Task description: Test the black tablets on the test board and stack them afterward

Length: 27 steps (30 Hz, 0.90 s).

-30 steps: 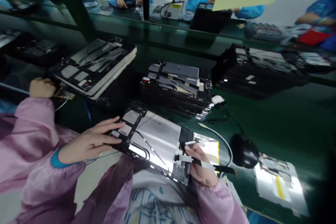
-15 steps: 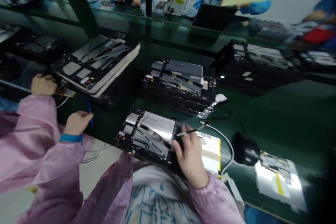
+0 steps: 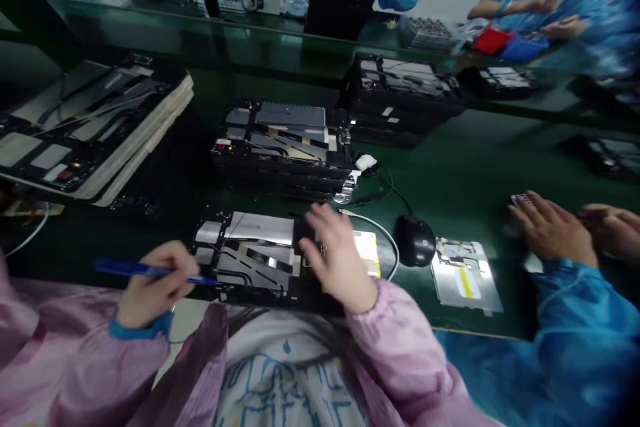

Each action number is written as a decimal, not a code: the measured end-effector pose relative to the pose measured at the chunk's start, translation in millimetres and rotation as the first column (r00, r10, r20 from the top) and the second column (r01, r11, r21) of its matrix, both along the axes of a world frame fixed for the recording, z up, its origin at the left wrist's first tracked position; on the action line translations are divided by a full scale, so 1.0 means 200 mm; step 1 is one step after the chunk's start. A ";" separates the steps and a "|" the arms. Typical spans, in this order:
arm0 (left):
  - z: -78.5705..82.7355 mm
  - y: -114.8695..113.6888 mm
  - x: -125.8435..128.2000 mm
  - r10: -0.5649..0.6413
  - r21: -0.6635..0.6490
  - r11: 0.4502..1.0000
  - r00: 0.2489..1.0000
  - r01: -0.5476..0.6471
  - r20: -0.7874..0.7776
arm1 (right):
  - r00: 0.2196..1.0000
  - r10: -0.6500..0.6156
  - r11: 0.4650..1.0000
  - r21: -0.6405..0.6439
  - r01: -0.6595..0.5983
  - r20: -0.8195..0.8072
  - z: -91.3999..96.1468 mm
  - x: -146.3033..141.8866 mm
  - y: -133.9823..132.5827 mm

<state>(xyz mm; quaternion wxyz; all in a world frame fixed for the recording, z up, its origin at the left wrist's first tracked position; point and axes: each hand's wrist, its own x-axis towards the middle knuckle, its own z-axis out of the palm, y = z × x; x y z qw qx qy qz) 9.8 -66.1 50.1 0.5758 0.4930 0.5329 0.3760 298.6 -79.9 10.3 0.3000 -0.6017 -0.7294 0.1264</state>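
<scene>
In front of me lies an opened tablet-like device (image 3: 255, 247), black-framed, with silver plates and black flex cables. My left hand (image 3: 157, 280) is closed around a blue pen (image 3: 127, 268), whose tip points right, by the device's lower left part. Over the device's right end is my right hand (image 3: 337, 257), its fingers spread and nothing gripped; I cannot tell whether it touches the surface. Partly behind that hand shows a bright, yellow-edged panel (image 3: 369, 250), with a white cable (image 3: 385, 233) curving round it.
Stacks of similar devices stand behind (image 3: 285, 173) and at left (image 3: 145, 140). A black computer mouse (image 3: 416, 240) and a silver plate (image 3: 467, 277) lie to the right. A co-worker's hand (image 3: 555, 230) in a blue sleeve rests farther right. Other people work across the bench.
My left hand has moved right with the pen, up to the device. My right hand has lifted off the cable on the device and its fingers have spread. The view has swung right.
</scene>
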 end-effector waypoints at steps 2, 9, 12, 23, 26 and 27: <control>-0.03 0.01 0.20 -0.241 -0.047 0.969 0.970 0.241 0.010 | 0.982 -0.184 0.980 0.076 0.181 0.031 -0.01 0.16 0.10; -0.17 0.04 0.50 -0.518 0.100 0.825 0.816 0.556 -0.258 | 0.967 -0.209 0.978 0.060 0.202 0.145 -0.22 0.39 0.31; -0.19 0.05 0.50 -0.549 0.147 0.773 0.767 0.617 -0.332 | 0.962 -0.193 0.981 0.021 0.193 0.194 -0.25 0.39 0.32; -0.18 0.06 0.52 -0.563 0.223 0.706 0.723 0.673 -0.400 | 0.859 -0.227 0.965 -0.016 0.263 0.459 -0.16 0.35 0.29; -0.17 0.05 0.51 -0.564 0.175 0.739 0.740 0.650 -0.366 | 0.860 -0.249 0.962 0.013 0.272 0.444 -0.17 0.34 0.29; -0.17 0.05 0.51 -0.566 0.166 0.745 0.745 0.646 -0.354 | 0.866 -0.252 0.963 0.024 0.268 0.433 -0.18 0.34 0.30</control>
